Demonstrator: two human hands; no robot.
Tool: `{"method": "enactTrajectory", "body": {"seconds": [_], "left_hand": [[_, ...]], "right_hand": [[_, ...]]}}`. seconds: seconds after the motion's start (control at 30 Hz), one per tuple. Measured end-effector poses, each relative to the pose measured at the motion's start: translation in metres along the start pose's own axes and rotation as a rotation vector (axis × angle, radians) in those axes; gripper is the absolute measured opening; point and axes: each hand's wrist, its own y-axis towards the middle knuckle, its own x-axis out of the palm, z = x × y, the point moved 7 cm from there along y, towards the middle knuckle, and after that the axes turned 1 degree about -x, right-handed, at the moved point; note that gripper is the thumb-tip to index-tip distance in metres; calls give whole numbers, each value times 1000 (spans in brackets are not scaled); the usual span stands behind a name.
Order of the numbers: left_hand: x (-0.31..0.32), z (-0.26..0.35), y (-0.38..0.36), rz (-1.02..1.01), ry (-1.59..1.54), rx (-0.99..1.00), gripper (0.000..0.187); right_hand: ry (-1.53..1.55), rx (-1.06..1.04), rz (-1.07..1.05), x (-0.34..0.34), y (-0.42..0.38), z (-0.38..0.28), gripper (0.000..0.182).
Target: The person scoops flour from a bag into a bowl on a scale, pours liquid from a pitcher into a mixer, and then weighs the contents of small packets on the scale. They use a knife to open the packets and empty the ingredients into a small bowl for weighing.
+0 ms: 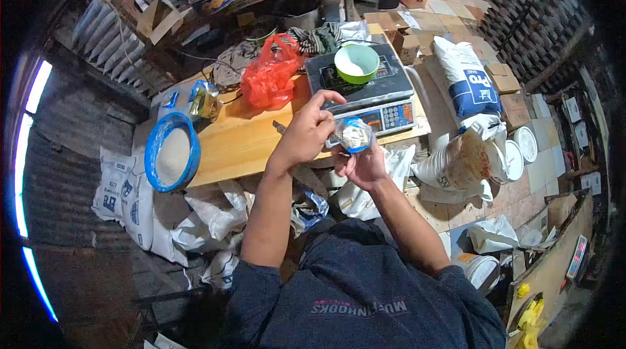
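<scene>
A small clear container with a blue rim and pale contents [356, 135] is held in front of the digital scale [381, 117]. My right hand [366, 165] is under and around it, fingers closed on it. My left hand [308, 128] is at its left side, fingers bent, the index finger curved above; whether the left fingertips grip it is hard to tell. A green bowl [357, 64] sits on the scale's dark platform. On the wooden table [228, 147], a red plastic bag [270, 75] lies left of the scale.
A blue basin of pale powder [172, 155] stands at the table's left end, near a golden packet [205, 105]. White sacks [134, 205] lean below it. To the right are a large white and blue sack [466, 81] and stacked white buckets [450, 166].
</scene>
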Motion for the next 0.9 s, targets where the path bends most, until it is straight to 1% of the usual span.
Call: {"method": "enactTrajectory", "body": {"seconds": [0.03, 0.07, 0.1, 0.13, 0.17, 0.23, 0.27, 0.3, 0.33, 0.37, 0.4, 0.43, 0.47, 0.5, 0.57, 0.6, 0.63, 0.7, 0.77, 0.8, 0.83, 0.9], "left_hand": [[6, 2, 9, -31, 41, 2, 36], [11, 7, 17, -57, 130, 28, 36], [15, 10, 25, -81, 139, 51, 37], [17, 11, 34, -103, 146, 75, 37], [19, 11, 41, -123, 153, 100, 37], [20, 3, 60, -142, 112, 106, 37], [18, -3, 71, -157, 89, 107, 37], [15, -5, 80, -174, 66, 107, 36], [11, 4, 85, -180, 86, 129, 35], [4, 9, 93, -131, 96, 165, 35], [-4, 12, 102, -81, 104, 203, 34], [-14, 13, 113, -29, 112, 241, 34], [-32, -5, 133, 17, 77, 262, 34], [-47, -4, 138, 64, 46, 279, 33], [-76, -7, 145, 158, -20, 298, 33], [-92, -16, 151, 209, -47, 309, 30], [-103, -19, 153, 239, -81, 321, 28], [-120, -29, 156, 303, -155, 339, 24], [-130, -46, 167, 334, -131, 320, 25], [-133, -54, 172, 349, -121, 312, 25], [-136, -62, 178, 366, -113, 304, 26], [-136, -75, 189, 393, -116, 296, 25]], "right_hand": [[14, -30, 31, -1, -3, -11, 64], [19, -43, 80, -11, -4, -19, 60], [23, -55, 129, -18, -5, -28, 57], [-74, -86, 95, -17, -6, -42, 51], [-74, -127, 151, -22, -5, -56, 52], [-190, -213, 352, -15, -5, -83, 53], [-233, -222, 293, -16, 0, -94, 53], [-190, -224, 339, -17, 5, -102, 50], [-226, -231, 348, -21, 11, -111, 48], [-265, -241, 354, -26, 18, -121, 46], [-270, -280, 470, -34, 24, -131, 39], [-207, -317, 475, -47, 38, -145, 34], [-255, -358, 459, -56, 48, -162, 33], [-301, -398, 441, -54, 58, -177, 31], [-400, -498, 638, -55, 72, -212, 30], [-481, -515, 687, -58, 80, -229, 30], [-654, -517, 692, -55, 84, -242, 29], [-980, -466, 777, -55, 95, -261, 33], [-1339, -548, 802, -69, 119, -277, 35], [-1525, -585, 806, -59, 126, -277, 36], [-1818, -708, 803, -41, 131, -276, 35], [-1901, -740, 761, -31, 143, -269, 30]]}}
